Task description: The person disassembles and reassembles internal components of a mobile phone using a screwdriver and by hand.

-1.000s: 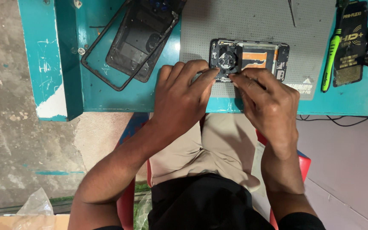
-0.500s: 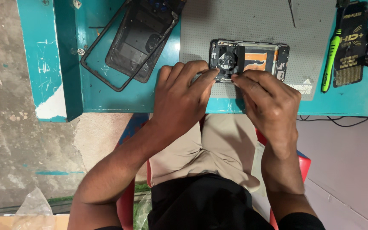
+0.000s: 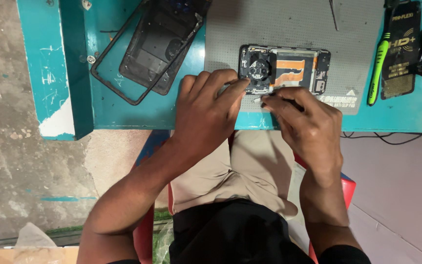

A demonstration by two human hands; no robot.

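Observation:
An opened phone with its back off, showing a round camera module and an orange flex strip, lies on a grey mat. My left hand is curled at the phone's near left corner, fingertips pinching its edge below the camera module. My right hand is just to the right, fingers pinched on a thin dark tool whose tip points at the phone's near edge. A tiny silvery part lies between the two hands' fingertips.
The teal table also holds a dark phone back cover with a loose frame, a loose screw, a green brush, a black packet and tweezers. Cables hang off the right edge.
Both hands stay at the phone's near edge; my right fingertips have shifted very slightly along it. Nothing else has moved.

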